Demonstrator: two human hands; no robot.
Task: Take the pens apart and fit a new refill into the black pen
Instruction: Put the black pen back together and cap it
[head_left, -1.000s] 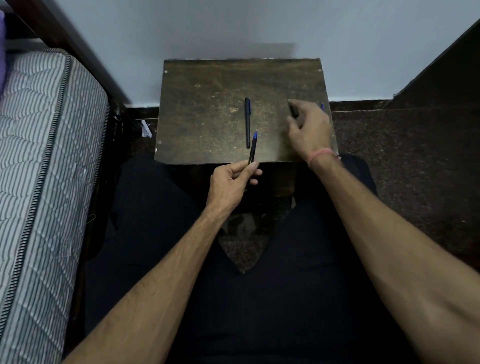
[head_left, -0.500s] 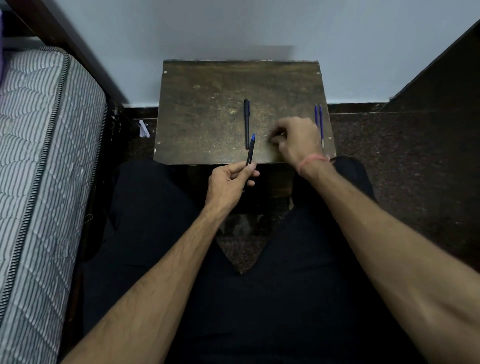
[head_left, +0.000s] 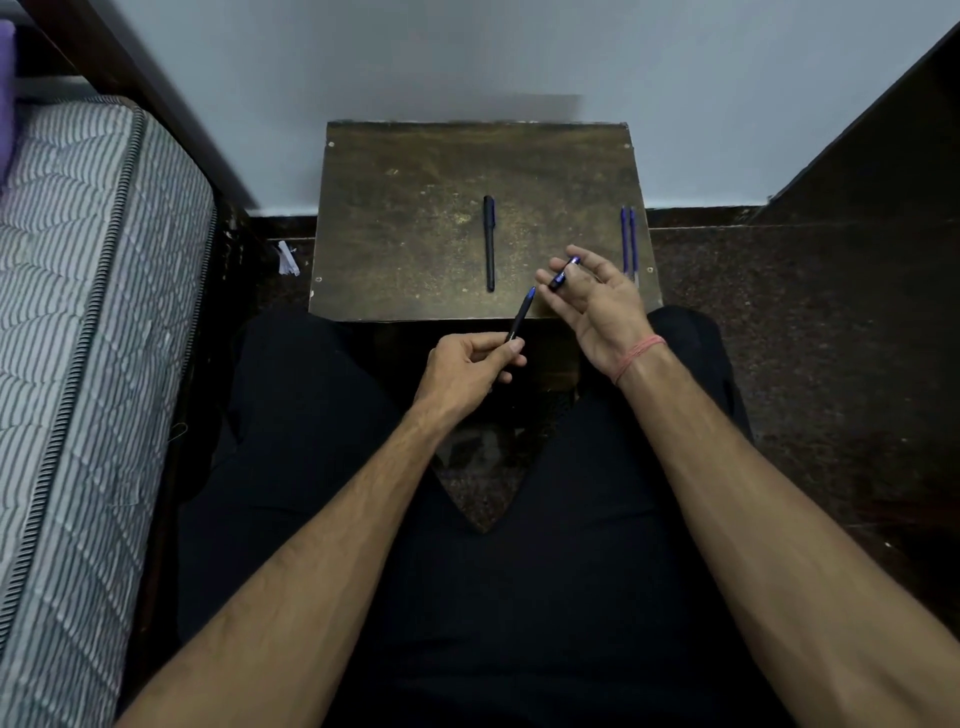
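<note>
A black pen (head_left: 489, 241) lies lengthwise in the middle of the small wooden table (head_left: 405, 218). My left hand (head_left: 470, 366) grips a dark pen body (head_left: 521, 314) with a blue tip, pointing up and to the right over the table's near edge. My right hand (head_left: 597, 306) is turned palm up just right of it, pinching a short dark and blue pen piece (head_left: 563, 274) between its fingertips. Two blue refills (head_left: 628, 239) lie side by side near the table's right edge, behind my right hand.
A striped mattress (head_left: 78, 312) runs along the left. A white wall stands behind the table, and a dark panel (head_left: 883, 145) rises at the right. A scrap of white paper (head_left: 287, 258) lies on the dark floor left of the table. My legs sit below the table.
My right hand left the table's right side, where the two refills now show, came back toward the left hand and turned palm up with the short pen piece. The left hand barely moved.
</note>
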